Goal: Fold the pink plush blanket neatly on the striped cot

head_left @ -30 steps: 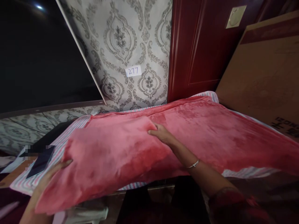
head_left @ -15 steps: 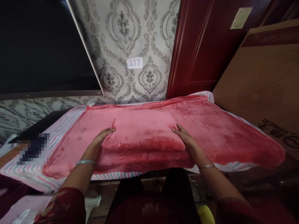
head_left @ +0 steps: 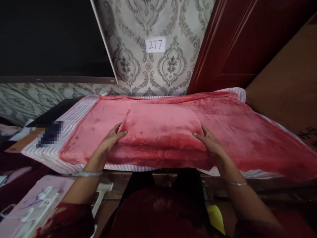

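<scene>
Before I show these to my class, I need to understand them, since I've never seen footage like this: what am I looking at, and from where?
There is no machine here: the left hand and right hand are a person's own, both bare. The pictures come from a camera worn on that person's head, looking forward and down. A reddish-pink plush blanket lies spread over a striped sheet. On it is a folded pink bundle, held by one hand at each side; I can't tell whether it is part of the blanket. Behind are patterned wallpaper and, on the picture's left, a dark screen.
</scene>
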### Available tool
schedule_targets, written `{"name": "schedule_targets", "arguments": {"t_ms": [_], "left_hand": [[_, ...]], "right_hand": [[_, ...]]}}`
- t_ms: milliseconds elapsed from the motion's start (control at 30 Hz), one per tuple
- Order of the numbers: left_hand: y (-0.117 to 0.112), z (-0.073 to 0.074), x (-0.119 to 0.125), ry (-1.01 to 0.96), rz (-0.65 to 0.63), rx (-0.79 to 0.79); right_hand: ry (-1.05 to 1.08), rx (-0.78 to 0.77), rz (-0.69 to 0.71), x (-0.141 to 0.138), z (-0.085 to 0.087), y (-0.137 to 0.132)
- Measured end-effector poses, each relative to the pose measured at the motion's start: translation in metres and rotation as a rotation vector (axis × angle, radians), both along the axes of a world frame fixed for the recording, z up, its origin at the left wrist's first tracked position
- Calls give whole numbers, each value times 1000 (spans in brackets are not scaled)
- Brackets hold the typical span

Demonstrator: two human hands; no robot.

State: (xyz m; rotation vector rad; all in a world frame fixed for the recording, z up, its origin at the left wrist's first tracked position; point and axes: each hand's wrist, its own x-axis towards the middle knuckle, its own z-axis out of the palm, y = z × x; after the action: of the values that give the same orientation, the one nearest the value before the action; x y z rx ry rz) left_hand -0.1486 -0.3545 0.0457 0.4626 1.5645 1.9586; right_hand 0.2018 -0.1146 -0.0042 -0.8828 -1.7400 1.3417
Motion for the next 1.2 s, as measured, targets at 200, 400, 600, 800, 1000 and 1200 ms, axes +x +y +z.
{"name": "schedule_targets", "arguments": {"t_ms": [200,400,600,800,1000,1200], "left_hand": [[-12,-21,-8,100,-77,-146],[-18,-27,-13,390,-239,-322],[-32,-19,-6,897,57,-554],[-57,-23,12,478,17,-511],[-57,-6,20,119,-97,-333],[-59,-1,11,-140,-92,-175]], "right_hand": [[-11,-67,30,10,-17,-6],[-112,72,-16,10,-29,-8],[-423,464,-256,13,-11,-20],[-525,372,-308,34,-6,-44],[-331,-1,-229,40,-8,-55],[-63,-293,-164,43,-2,-53]]}}
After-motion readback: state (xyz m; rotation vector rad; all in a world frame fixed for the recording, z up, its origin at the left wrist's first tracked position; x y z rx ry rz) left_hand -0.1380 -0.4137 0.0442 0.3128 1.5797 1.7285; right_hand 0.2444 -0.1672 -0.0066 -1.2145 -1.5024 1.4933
